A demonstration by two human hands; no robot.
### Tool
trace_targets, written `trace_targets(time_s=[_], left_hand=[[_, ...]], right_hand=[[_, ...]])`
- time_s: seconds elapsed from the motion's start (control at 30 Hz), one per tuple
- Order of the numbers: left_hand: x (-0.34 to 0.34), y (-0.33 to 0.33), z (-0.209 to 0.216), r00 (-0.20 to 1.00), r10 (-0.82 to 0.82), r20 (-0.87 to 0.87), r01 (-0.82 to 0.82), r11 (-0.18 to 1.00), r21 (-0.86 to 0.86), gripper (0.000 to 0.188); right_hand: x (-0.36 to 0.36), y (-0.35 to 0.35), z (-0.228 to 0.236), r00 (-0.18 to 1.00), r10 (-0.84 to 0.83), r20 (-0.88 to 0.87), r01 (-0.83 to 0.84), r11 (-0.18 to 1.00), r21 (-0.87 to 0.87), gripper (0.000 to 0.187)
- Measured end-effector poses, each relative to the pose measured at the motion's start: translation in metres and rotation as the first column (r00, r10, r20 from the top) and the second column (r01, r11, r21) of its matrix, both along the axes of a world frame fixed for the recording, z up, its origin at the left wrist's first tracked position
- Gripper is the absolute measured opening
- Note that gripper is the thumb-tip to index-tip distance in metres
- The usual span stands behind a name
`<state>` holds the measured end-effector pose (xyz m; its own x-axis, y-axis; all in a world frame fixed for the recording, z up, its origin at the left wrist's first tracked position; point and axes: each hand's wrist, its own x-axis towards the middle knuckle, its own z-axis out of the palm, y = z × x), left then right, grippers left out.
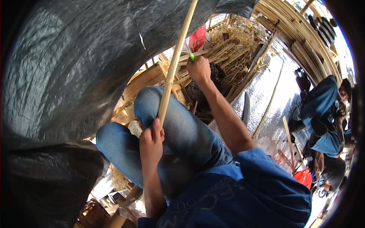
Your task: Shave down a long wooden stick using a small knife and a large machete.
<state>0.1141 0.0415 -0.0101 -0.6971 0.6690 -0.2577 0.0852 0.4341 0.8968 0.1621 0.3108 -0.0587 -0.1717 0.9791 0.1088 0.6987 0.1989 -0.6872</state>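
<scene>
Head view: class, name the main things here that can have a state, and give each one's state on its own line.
Wooden strip: slanted, lower end gripped by the left hand
Green-handled tool: gripped by the right hand, partly hidden
Black tarp: wrinkled
Straw-like shavings: loosely heaped
Silver sheet: spread out
Red plastic bag at lower right: crumpled

Pale slanted strip (174, 65), green-handled tool (192, 57)

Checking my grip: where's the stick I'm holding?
In the head view, left of centre, the stick slants up from your left hand across your jeans.
</scene>
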Motion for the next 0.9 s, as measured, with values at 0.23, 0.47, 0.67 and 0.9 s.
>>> trace_targets(time_s=[0.23,0.47,0.67,0.9], left_hand=[[0.0,-0.002,0.002,1.0,-0.003,0.023,0.003,1.0,0.003,0.052],[-0.001,-0.003,0.004,0.991,-0.06,0.119,0.051,0.995,0.08,0.037],[0.002,0.004,-0.006,0.979,-0.197,-0.06,0.204,0.969,0.14,0.032],[-0.013,-0.016,0.003,0.991,-0.113,-0.075,0.116,0.992,0.042,0.03]], right_hand=[[0.105,-0.022,-0.018,0.985,0.099,0.144,-0.1,0.995,0.0,0.035],[0.236,-0.038,-0.075,0.941,-0.233,0.246,0.229,0.972,0.042,0.033],[0.303,-0.018,-0.074,0.789,-0.389,0.477,0.515,0.841,-0.167,0.041],[0.265,-0.107,-0.086,0.729,-0.187,0.658,0.304,0.95,-0.067,0.072]])
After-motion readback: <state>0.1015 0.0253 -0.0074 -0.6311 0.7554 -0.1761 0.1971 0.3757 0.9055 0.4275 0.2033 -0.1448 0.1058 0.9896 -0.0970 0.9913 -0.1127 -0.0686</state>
